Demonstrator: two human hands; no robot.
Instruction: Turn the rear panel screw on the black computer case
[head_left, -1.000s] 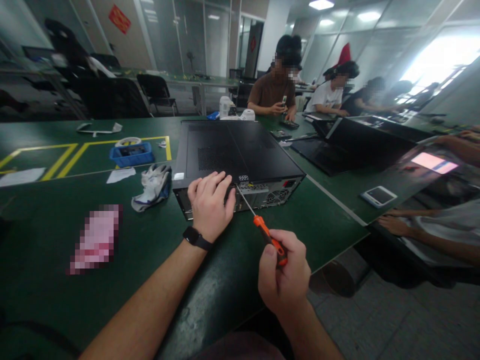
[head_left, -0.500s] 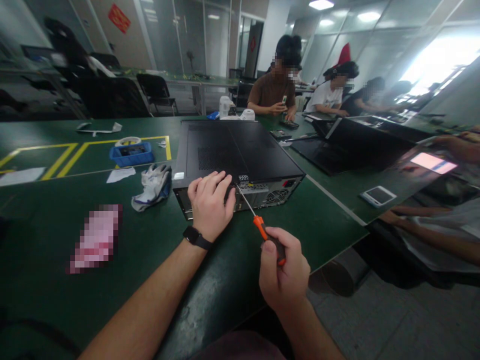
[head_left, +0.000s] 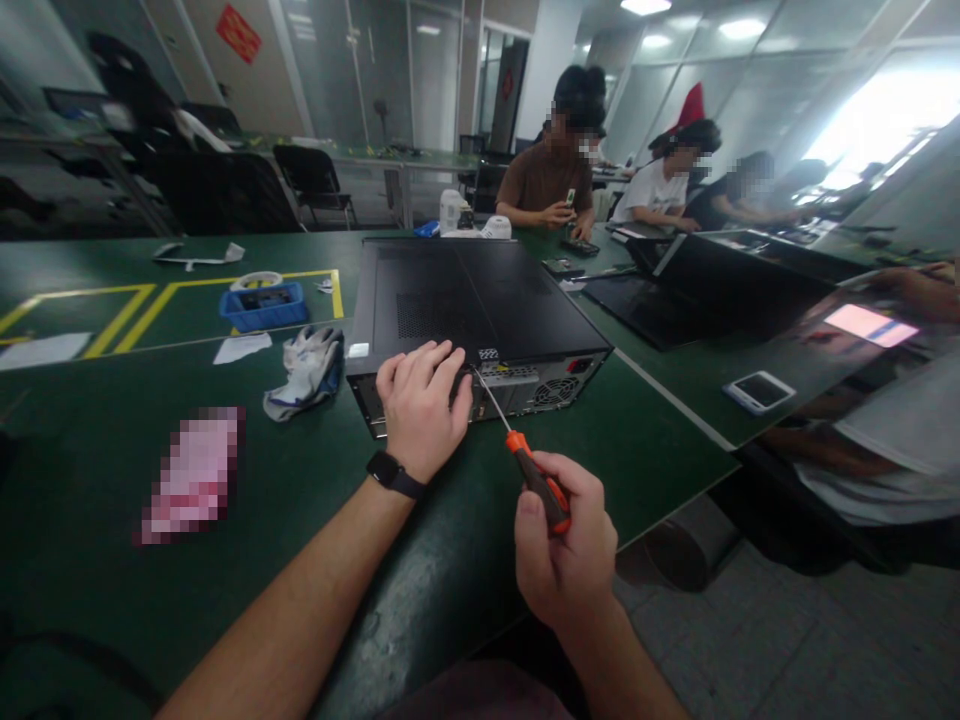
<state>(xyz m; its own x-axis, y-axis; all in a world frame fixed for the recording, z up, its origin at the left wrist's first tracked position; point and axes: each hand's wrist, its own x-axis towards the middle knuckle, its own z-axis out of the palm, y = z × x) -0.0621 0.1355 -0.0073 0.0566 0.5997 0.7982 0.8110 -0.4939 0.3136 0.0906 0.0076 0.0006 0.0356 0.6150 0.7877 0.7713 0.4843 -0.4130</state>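
Observation:
A black desktop computer case (head_left: 517,290) lies flat on the green table, its rear panel toward me. My left hand (head_left: 426,410), with a black watch at the wrist, rests on the case's near top edge. Its fingers are laid over the edge and the thumb points toward the screwdriver tip. My right hand (head_left: 570,535) is closed around the orange and dark handle of a screwdriver (head_left: 517,445). The thin shaft slants up and left, and its tip meets the rear panel just right of my left thumb. Any screw at the tip is too small to make out.
Left of the case are grey work gloves (head_left: 304,370), a blue tray (head_left: 262,308) and a blurred pink item (head_left: 191,480). White objects (head_left: 472,218) stand behind it. At right are a dark open case (head_left: 712,275), a phone (head_left: 759,390) and a nearby co-worker's arm. Other people work farther back.
The screwdriver handle has turned a little in my right hand, and the thumb has shifted along it. My left hand stays in place. At right, the neighbouring person's arm has moved.

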